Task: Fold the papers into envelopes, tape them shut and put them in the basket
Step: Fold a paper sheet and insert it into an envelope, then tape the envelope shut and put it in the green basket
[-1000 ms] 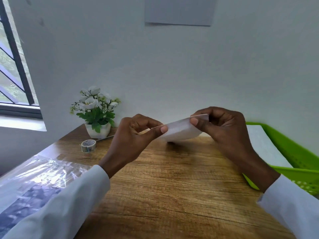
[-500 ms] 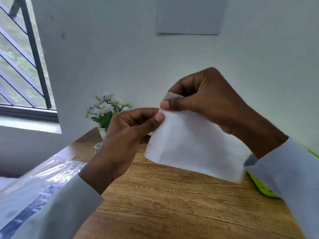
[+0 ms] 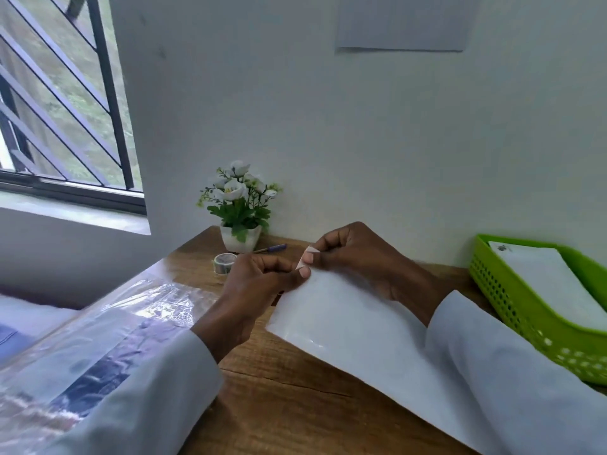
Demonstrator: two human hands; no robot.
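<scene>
Looking from the left, I see a barred window (image 3: 62,93) with its sill, and below it a crinkled clear plastic sheet (image 3: 108,326) spread over the left end of the wooden table (image 3: 295,405). Behind that, near the wall, a roll of tape (image 3: 224,261) lies on the table just in front of a small white pot of white flowers (image 3: 240,205), with a purple pen (image 3: 272,248) just to the right of the pot.

My left hand (image 3: 253,293), in a white sleeve, comes up from the lower left; its thumb and curled fingers pinch the top corner of the white paper (image 3: 354,333). My right hand (image 3: 358,257) meets it at the same corner, thumb and forefinger pinched on a small turned-up flap of that corner. So both hands grasp the paper, fingertips almost touching each other.

The paper slopes down from that raised corner toward me and to the right, above the table. Its right part passes under my right sleeve, and I cannot tell whether its lower edge rests on the wood.

At the far right stands the green basket (image 3: 512,310), perforated along its side wall, with white paper (image 3: 551,284) lying inside it. On the wall above hangs a pale grey sheet (image 3: 404,24).
</scene>
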